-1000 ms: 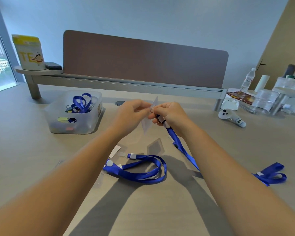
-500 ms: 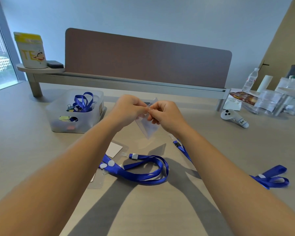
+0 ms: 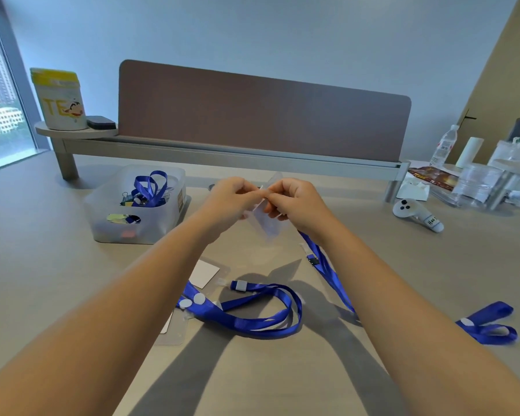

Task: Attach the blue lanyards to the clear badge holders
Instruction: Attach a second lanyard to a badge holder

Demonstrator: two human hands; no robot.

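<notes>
A clear badge holder (image 3: 269,226) hangs tilted in the air between my hands. My left hand (image 3: 231,199) pinches its top edge. My right hand (image 3: 294,202) pinches the same edge together with the clip end of a blue lanyard (image 3: 327,271); the clip itself is hidden by my fingers. That lanyard trails down under my right forearm to a loop (image 3: 490,325) on the table. A second blue lanyard (image 3: 252,310) lies coiled on the table below my hands, beside a clear holder with a white card (image 3: 206,273) and another clear holder (image 3: 174,331).
A translucent bin (image 3: 102,217) at the left holds more blue lanyards and binder clips. A white controller (image 3: 415,214) lies at the right, with bottles and plastic containers (image 3: 481,181) behind it. A brown divider panel (image 3: 264,115) runs across the back of the desk.
The badge holder has swung from edge-on to hanging tilted below my fingers. My right hand has closed in on its top edge with the lanyard end. Both hands stay close together.
</notes>
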